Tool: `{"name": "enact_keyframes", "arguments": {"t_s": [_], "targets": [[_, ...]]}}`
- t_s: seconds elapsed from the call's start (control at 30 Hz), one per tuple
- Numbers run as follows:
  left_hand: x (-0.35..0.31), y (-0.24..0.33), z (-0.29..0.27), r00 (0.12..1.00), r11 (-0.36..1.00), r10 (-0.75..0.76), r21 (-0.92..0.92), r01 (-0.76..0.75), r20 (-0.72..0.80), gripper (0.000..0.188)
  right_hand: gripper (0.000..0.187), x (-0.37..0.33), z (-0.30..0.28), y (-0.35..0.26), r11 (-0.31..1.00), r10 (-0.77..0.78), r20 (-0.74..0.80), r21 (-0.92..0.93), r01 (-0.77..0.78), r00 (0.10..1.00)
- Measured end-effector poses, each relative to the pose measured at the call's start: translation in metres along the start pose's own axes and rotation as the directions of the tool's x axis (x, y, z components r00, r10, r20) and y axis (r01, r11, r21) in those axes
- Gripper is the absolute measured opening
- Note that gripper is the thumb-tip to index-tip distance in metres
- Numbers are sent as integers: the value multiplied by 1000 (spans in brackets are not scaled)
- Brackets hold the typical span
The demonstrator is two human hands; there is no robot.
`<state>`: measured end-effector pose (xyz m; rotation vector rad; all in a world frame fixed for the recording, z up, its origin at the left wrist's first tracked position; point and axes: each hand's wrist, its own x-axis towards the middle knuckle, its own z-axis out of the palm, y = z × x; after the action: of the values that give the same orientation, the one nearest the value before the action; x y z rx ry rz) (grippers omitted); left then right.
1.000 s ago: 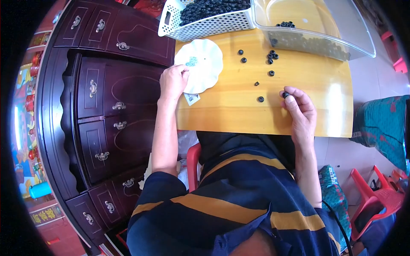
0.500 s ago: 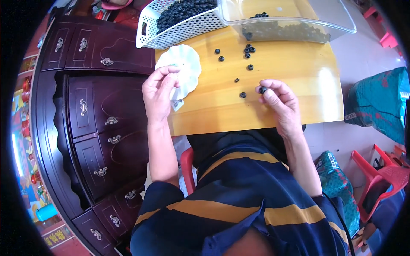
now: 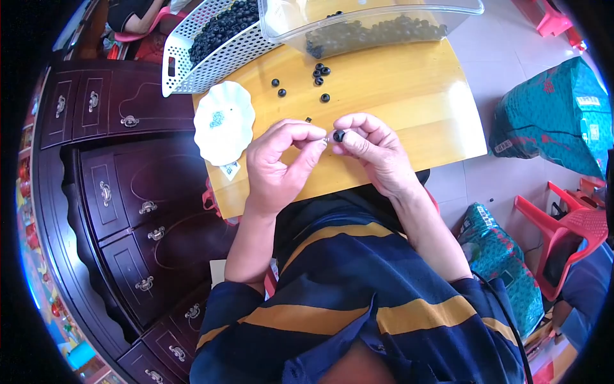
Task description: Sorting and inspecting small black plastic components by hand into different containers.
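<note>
Black pieces: heaped beyond the white dish, scattered to its right, with one pinched in the right hand, also right of the dish.
Desk: wooden, running under the dish and far out to its right.
Clear bin: beyond the dish and to its right, holding more black pieces along its bottom.
White basket: just beyond the dish, its wall full of small holes.
White dish: scalloped, in full view now that the left hand has moved off it; a little blue-green heap lies inside.
Left hand: it has come away from the dish to a spot at its right, thumb and forefinger pressed together on something tiny.
Right hand: farther right of the dish than the left, grasping its black piece between thumb and fingers, as it did a moment ago.
Change: the hands were well apart and now meet tip to tip, so the work seems to have passed from picking at the dish to bringing two parts together.
Held piece: round and dark, right of the dish, facing the left fingertips.
Tiny pale piece: at the left fingertips, just beside the held piece; whether they touch, I cannot tell.
</note>
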<state>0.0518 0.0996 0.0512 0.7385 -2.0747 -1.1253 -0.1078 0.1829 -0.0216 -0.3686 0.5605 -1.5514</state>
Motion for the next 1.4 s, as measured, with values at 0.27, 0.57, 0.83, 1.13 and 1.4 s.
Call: {"name": "enact_keyframes", "arguments": {"t_s": [0.27,0.57,0.83,1.13,1.4], "targets": [[5,1,5,989,963,133,227,-143,57,10,16,1,-2,4,1000,-16,-23,12,16,1000],[-4,-18,-10,929,785,-186,-520,336,320,12,16,-5,0,-4,991,111,145,-84,-100,983],[-15,-18,-8,967,893,-140,-394,217,213,16,18,-4,3,0,989,127,138,-92,-115,982],[-17,-26,2,982,913,-169,-361,188,84,33,18,-3,2,-2,992,104,125,-90,-94,987],[0,-52,-22,958,942,-273,-179,284,82,19,20,0,-8,0,967,54,122,243,-82,991]]}}
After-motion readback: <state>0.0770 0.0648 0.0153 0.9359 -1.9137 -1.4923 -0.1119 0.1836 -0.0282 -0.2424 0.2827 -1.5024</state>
